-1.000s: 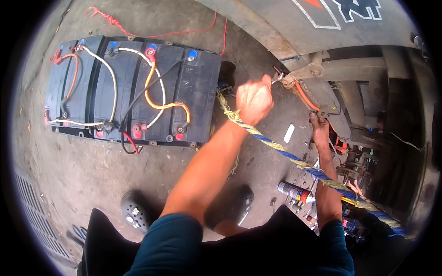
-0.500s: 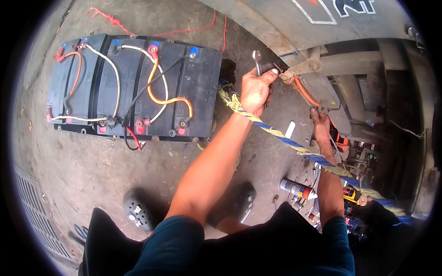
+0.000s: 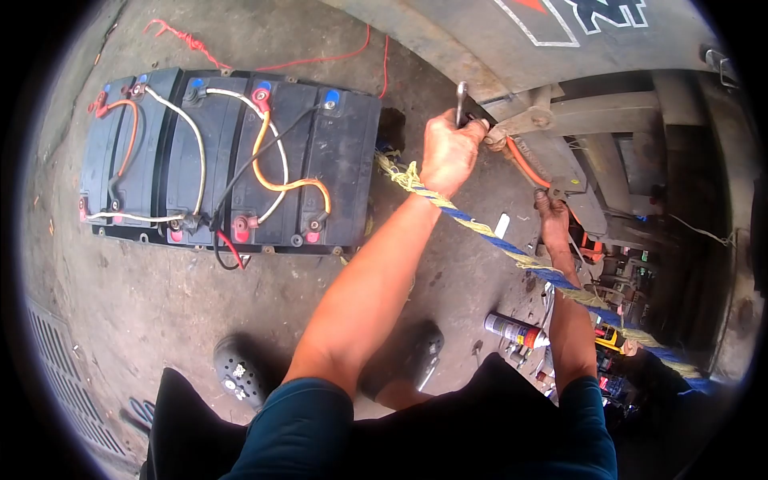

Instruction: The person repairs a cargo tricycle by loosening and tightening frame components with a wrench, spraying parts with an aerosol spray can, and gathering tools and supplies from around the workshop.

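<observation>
My left hand (image 3: 450,156) is closed around a wrench (image 3: 462,94), whose metal end sticks up above the fist. Its thumb and fingers are close to a rusty joint (image 3: 498,138) on the metal machine frame. From that joint an orange cable (image 3: 526,166) runs down to my right hand (image 3: 554,220). The right fingers, dark with grime, are wrapped around the cable. A blue and yellow rope (image 3: 480,228) passes over my left wrist and on across my right forearm.
Several connected batteries (image 3: 232,160) stand on the floor at left, with orange, white and black cables on top. A spray can (image 3: 516,330) lies near my right forearm. Assorted tools (image 3: 612,340) are at right. A large metal panel (image 3: 552,40) is above, a floor grate (image 3: 72,376) at lower left.
My left hand has turned slightly, and the wrench has shifted a little up and to the right. The right hand stays on the orange cable. The view has moved slightly.
</observation>
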### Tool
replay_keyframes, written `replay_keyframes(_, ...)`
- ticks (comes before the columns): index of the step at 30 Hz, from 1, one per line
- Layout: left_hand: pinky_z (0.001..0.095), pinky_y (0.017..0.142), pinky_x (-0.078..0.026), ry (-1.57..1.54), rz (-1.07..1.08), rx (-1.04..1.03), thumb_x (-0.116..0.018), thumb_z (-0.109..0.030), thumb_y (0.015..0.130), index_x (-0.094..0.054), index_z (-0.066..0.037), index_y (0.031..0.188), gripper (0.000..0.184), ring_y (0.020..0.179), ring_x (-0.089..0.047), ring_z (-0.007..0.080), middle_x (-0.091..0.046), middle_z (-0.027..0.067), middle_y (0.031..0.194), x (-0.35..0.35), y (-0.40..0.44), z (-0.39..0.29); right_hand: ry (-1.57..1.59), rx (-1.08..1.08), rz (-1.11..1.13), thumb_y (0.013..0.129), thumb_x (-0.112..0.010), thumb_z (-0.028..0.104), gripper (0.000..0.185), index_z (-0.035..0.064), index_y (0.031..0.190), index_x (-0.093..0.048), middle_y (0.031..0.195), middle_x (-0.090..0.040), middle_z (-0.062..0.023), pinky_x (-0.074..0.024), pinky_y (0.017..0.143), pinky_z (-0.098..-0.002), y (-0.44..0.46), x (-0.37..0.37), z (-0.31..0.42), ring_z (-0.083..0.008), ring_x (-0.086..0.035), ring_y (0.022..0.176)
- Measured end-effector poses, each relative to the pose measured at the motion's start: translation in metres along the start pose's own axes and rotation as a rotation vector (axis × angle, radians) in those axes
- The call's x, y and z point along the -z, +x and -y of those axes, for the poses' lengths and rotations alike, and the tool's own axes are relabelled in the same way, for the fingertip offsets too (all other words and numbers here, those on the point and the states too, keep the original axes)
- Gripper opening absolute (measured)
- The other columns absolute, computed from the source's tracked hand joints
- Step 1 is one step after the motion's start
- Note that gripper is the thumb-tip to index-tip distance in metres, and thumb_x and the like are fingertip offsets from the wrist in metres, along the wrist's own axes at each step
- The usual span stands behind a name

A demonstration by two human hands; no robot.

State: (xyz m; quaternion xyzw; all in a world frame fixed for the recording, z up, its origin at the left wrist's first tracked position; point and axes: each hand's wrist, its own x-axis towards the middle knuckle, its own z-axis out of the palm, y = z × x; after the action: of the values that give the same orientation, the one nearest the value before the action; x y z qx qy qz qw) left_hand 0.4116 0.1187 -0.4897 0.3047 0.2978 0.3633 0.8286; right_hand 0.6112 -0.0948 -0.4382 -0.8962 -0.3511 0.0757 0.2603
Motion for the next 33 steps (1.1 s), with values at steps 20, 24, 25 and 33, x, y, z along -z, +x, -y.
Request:
replay_keyframes(20,0.0275,0.034,-0.026,-0.147,-0.102,0.319,-0.054,-0.010,0.087,-0.055,-0.005,0.090,0.006,0.040,-0.038,0.0097,-0.046,-0.0001,0.057,0.022,-0.077,0.035,-0.277,-0.068,0.180,0.091,-0.052,0.047,0.058,-0.0030,0.117,-0.060,0.124,-0.059,-0.0216,-0.0379,0.100,-0.0392,0.019,0.012,-0.033,-0.0327,-0.053,0.119)
replay_keyframes(24,0.0276,0.037,-0.028,-0.143,-0.091,0.296,-0.058,-0.009,0.086,-0.054,-0.005,0.084,0.006,0.042,-0.039,0.0107,-0.048,0.0011,0.060,0.008,-0.076,0.022,-0.283,0.033,0.260,0.090,-0.051,0.051,0.059,0.0012,0.121,-0.058,0.122,-0.054,-0.0173,-0.0365,0.099,-0.0366,0.030,0.012,-0.067,-0.0288,-0.049,0.116)
replay_keyframes(25,0.0279,0.037,-0.028,-0.227,-0.132,0.270,-0.059,-0.010,0.085,-0.053,-0.006,0.083,0.007,0.042,-0.039,0.0111,-0.048,0.0012,0.060,0.005,-0.073,0.023,-0.260,0.061,0.234,0.091,-0.053,0.050,0.055,0.0024,0.116,-0.059,0.113,-0.054,-0.0135,-0.0372,0.093,-0.0341,0.034,0.008,-0.079,-0.0244,-0.048,0.107)
replay_keyframes(33,0.0313,0.044,-0.038,-0.240,-0.157,0.133,-0.067,-0.013,0.083,-0.060,0.000,0.093,0.018,0.047,-0.046,0.0134,-0.053,0.0017,0.065,-0.028,-0.046,0.010,-0.477,0.099,0.153,0.093,-0.052,0.043,0.044,0.0061,0.115,-0.062,0.111,-0.065,-0.0195,-0.0439,0.089,-0.0421,0.007,0.011,-0.019,-0.0357,-0.060,0.104)
